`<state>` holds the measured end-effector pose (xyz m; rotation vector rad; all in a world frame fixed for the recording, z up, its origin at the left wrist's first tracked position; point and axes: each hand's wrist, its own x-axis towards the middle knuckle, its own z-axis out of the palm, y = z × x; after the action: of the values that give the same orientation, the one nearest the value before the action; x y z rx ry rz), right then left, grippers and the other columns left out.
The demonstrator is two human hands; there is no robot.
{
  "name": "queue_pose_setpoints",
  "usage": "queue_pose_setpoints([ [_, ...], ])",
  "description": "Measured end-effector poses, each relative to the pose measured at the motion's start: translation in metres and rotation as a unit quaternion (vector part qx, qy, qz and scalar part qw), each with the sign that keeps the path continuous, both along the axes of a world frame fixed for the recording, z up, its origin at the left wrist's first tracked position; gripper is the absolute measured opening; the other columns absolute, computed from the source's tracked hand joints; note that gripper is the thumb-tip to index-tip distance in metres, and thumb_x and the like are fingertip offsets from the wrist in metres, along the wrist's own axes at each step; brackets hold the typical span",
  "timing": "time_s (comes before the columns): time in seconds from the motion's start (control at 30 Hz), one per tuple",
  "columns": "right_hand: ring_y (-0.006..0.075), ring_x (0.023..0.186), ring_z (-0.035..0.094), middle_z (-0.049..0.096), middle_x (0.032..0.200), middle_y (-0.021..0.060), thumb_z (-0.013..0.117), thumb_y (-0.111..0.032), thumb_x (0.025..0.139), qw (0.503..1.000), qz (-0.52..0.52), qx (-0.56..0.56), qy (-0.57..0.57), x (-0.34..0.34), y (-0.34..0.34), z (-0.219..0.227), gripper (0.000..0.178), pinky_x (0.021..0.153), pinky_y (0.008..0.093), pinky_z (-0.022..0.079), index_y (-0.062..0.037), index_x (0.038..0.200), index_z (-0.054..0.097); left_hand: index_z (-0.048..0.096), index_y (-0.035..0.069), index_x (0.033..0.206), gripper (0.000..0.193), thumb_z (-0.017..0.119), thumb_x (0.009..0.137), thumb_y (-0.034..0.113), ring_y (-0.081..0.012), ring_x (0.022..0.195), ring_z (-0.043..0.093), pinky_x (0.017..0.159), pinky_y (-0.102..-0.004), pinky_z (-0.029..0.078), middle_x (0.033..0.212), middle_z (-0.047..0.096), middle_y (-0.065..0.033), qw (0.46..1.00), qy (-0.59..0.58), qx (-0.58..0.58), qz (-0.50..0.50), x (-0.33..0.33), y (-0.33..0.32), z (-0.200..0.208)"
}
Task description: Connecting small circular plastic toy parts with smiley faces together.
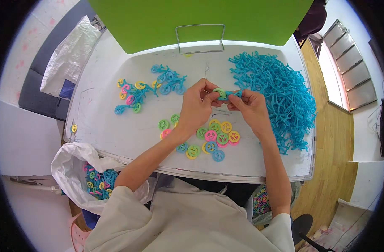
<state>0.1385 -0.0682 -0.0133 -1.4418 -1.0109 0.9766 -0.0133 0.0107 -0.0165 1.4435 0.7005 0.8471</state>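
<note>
From where I stand, no text, label, number or sign is legible. The white, smooth-topped table [129,136] bears thin, dark strokes [220,114] near its centre; these form no readable characters. The pale wall [16,86] at far left shows reddish blotches [20,64], likewise unreadable.

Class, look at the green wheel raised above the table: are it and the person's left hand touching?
Touching. The head view shows it: the left hand pinches the green wheel, thumb against its edge with no gap showing.
</note>
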Motion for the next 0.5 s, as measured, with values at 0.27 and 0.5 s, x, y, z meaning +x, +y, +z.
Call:
queue_pose_setpoints([
  [0.27,0.0092,0.076,0.061,0.063,0.085,0.0056,0.067,-0.005,0.084,0.983,-0.083,0.152,-0.053,-0.027,-0.003,0.02,0.018,0.069,0.0229,0.052,0.0021,0.1,0.063,0.056,-0.005,0.105,0.016,0.053,0.092,0.003,-0.0165,0.08,0.066,0.071,-0.0262,0.057,0.089,0.063,-0.0125,0.999,-0.013,-0.029,-0.013,-0.004,-0.001,0.013],
  [0.5,0.0057,0.076,0.056,0.061,0.08,0.0006,0.07,-0.003,0.08,0.991,-0.055,0.087,-0.091,-0.014,-0.001,0.011,0.028,0.067,0.0199,0.049,0.0016,0.107,0.065,0.06,-0.006,0.109,0.02,0.052,0.092,0.003,-0.0157,0.085,0.065,0.076,-0.0266,0.057,0.097,0.065,-0.0126,0.997,-0.067,-0.045,-0.016,-0.002,-0.002,0.012],
])
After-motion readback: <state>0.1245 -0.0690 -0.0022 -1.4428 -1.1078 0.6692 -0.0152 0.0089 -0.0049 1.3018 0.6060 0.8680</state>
